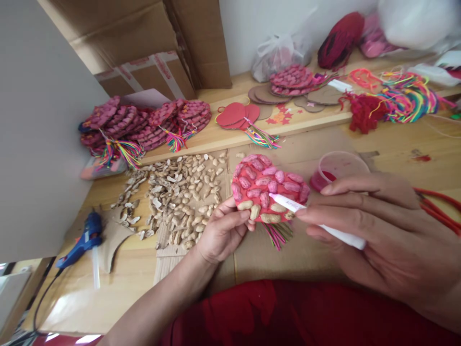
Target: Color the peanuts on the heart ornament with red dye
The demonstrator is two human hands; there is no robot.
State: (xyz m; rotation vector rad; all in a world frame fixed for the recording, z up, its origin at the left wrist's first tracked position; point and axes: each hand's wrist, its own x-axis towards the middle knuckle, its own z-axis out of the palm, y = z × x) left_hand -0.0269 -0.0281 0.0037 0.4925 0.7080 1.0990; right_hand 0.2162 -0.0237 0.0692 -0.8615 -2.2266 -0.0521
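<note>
Your left hand (221,230) has its grip closed on the lower left edge of the heart (264,185), thumb on top and fingers beneath. That seems to tilt its shell-covered face up toward you and leaves the face clear of your fingers. The heart sits just above the tabletop (396,139), in front of your chest, with its coloured tassel (279,234) hanging from the bottom point. Your right hand (378,226) has a narrow grip on the white pen (288,203), pinched like a pencil, its tip touching the heart near the unpainted shells along the lower edge. The cup (338,154) with red in it stands just behind your right fingers, within easy reach. The peanut shells (180,197) lie spread to your left, and the glue gun (84,238) rests farther left, well apart.
</note>
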